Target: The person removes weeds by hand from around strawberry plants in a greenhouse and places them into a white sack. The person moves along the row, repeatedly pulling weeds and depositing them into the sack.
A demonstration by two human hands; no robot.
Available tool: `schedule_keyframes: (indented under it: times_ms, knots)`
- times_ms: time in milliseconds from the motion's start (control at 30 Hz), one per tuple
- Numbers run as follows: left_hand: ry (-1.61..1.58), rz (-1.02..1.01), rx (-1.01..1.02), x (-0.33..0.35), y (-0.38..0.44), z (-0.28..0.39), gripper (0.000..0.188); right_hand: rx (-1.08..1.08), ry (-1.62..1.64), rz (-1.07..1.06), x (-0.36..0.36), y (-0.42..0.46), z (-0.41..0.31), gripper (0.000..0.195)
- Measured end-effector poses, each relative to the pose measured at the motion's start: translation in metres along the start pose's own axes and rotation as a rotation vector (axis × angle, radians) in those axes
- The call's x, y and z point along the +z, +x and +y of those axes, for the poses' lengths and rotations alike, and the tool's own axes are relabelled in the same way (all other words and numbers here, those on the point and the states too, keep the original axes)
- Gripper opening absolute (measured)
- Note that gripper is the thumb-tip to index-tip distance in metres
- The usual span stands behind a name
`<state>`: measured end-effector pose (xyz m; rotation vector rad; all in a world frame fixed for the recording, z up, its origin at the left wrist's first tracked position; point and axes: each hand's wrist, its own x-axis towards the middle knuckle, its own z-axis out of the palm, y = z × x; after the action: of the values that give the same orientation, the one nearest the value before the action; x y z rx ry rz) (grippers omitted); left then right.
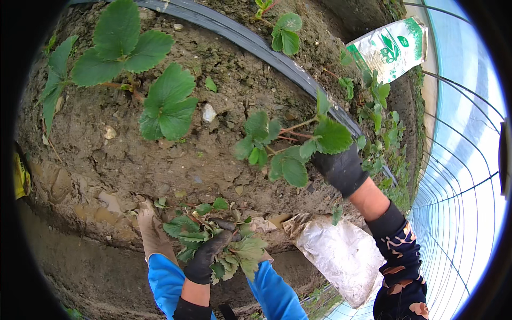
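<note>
My left hand [210,252], in a black glove, is closed around a bunch of picked strawberry leaves [244,252] low in the middle of the view. Stretched out to the right, my right hand [340,168], also gloved in black, reaches in at the base of a strawberry plant [294,160] growing in the soil bed. Leaves cover its fingertips, so whether they grip a stem is hidden. Another strawberry plant [120,60] with broad green leaves grows at the upper left.
A black drip hose [240,32] curves across the bed [160,168]. A white sack [340,256] lies at the lower right, a green-printed bag [392,48] at the upper right. My muddy boots [154,232] stand in the wet furrow. Greenhouse hoops [460,196] rise at right.
</note>
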<state>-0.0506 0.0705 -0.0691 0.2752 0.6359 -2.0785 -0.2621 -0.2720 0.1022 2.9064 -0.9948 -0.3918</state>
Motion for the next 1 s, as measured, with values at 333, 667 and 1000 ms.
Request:
schedule_keyframes:
  times_ms: [333, 667, 1000]
  knots:
    - [-0.396, 0.002, -0.173, 0.008, 0.017, 0.002, 0.023, 0.559, 0.412, 0.192, -0.046, 0.002, 0.101, 0.017]
    - [0.577, -0.065, -0.039, 0.163, 0.029, 0.059, 0.047, 0.605, 1.659, -0.632, -0.078, -0.036, -0.14, 0.024]
    - [0.374, -0.183, 0.004, 0.108, 0.019, 0.044, 0.046, 0.235, 0.572, -0.18, -0.096, 0.005, -0.136, 0.023]
